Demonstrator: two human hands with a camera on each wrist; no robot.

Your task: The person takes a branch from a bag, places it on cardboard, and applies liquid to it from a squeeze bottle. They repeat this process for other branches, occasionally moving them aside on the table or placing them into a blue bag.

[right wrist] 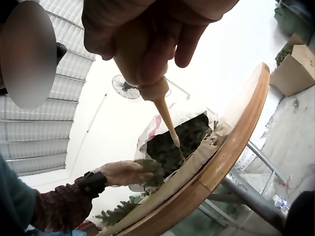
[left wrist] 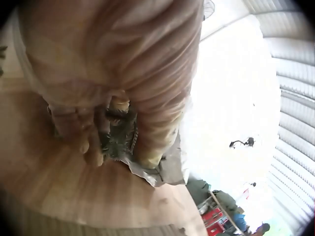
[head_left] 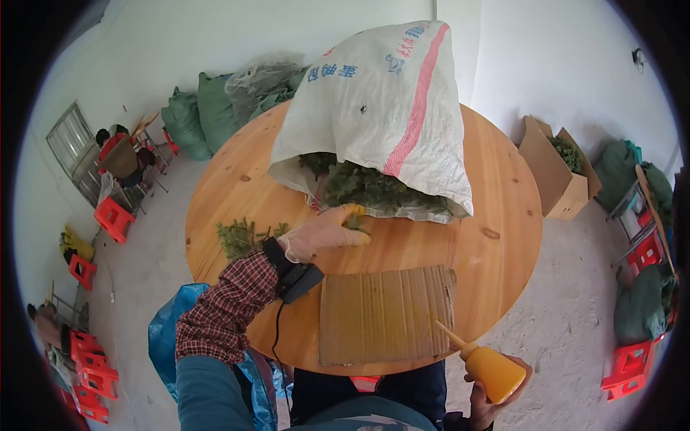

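Note:
My gloved left hand (head_left: 320, 233) (left wrist: 113, 73) (right wrist: 125, 173) pinches a small green sprig (head_left: 354, 223) (left wrist: 122, 137) (right wrist: 151, 172) just outside the mouth of a white woven sack (head_left: 374, 93), which lies on the round table with dark green sprigs (head_left: 377, 188) (right wrist: 182, 142) inside. In my bare right hand (head_left: 489, 402) (right wrist: 162, 29), a yellow squeeze bottle (head_left: 496, 372) is gripped near the table's front edge, its long nozzle (head_left: 451, 335) (right wrist: 167, 120) pointing up and left in the head view. Beside my left wrist lies a loose green branch (head_left: 241, 238) (right wrist: 117, 213).
A flat cardboard piece (head_left: 387, 316) lies at the front of the round wooden table (head_left: 503, 194). Green sacks (head_left: 215, 111) stand behind; a cardboard box (head_left: 550, 176) stands at the right. Red stools (head_left: 113, 218) and seated people are at the left. A cable hangs below my left wrist.

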